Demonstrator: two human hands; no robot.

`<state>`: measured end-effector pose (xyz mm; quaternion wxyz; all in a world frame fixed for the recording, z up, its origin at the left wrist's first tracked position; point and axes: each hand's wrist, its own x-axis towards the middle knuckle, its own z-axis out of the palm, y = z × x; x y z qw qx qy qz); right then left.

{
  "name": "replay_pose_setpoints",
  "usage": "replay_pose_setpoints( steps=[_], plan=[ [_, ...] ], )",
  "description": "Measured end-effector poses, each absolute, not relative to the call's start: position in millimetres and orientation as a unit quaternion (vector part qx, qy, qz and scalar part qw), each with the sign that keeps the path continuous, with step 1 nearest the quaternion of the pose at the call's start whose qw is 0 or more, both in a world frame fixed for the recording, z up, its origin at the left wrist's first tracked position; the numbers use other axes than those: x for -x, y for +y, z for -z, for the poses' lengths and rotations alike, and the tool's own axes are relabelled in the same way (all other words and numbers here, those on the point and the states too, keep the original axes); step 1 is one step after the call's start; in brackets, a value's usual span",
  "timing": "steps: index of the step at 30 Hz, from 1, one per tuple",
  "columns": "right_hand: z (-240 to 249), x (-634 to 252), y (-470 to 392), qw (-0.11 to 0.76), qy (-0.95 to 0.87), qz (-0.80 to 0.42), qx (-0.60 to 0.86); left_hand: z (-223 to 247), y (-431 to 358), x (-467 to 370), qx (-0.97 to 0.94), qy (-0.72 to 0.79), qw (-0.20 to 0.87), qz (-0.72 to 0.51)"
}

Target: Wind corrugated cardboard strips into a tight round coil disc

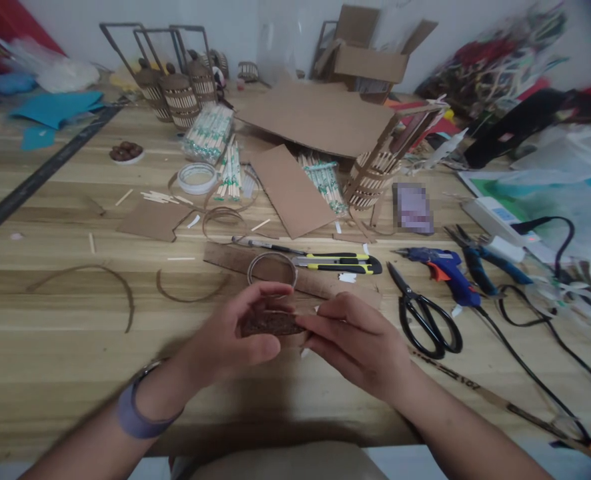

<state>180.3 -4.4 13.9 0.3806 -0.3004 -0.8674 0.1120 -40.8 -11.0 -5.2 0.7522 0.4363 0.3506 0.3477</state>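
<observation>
A dark brown, round, flat-looking piece (273,323) is between my two hands above the near part of the table. My left hand (235,337) curls around its left side, fingers behind and thumb in front. The thumb and fingers of my right hand (358,340) pinch its right edge. Just beyond my left fingertips a ring-shaped roll (271,268) rests on a brown cardboard strip (320,285). A yellow-and-black utility knife (345,263) and a pen (260,244) lie behind it. What exactly the brown piece is made of cannot be made out.
To the right lie black scissors (423,317), a blue glue gun (440,267) with its cord, and pliers (485,260). Farther back are cardboard sheets (293,190), a tape roll (196,178), bundled sticks (209,132) and several lantern-like stick baskets (180,100). Curled brown strips (125,293) lie left.
</observation>
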Motion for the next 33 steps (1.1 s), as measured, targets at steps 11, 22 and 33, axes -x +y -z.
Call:
replay_pose_setpoints(
  steps=[11,22,33],
  plan=[
    [-0.3,-174.7,-13.7,0.394,-0.859,-0.068,0.321,6.4,-11.1,38.5,-0.454,0.4,0.719,-0.343],
    [15.1,-170.5,-15.1,0.46,-0.75,-0.251,0.404,-1.1,-18.3,46.3,-0.444,0.234,0.772,-0.39],
    [4.4,-183.0,2.1,0.41,-0.84,-0.099,0.34,3.9,-10.2,37.9,-0.408,0.365,0.732,-0.405]
  ],
)
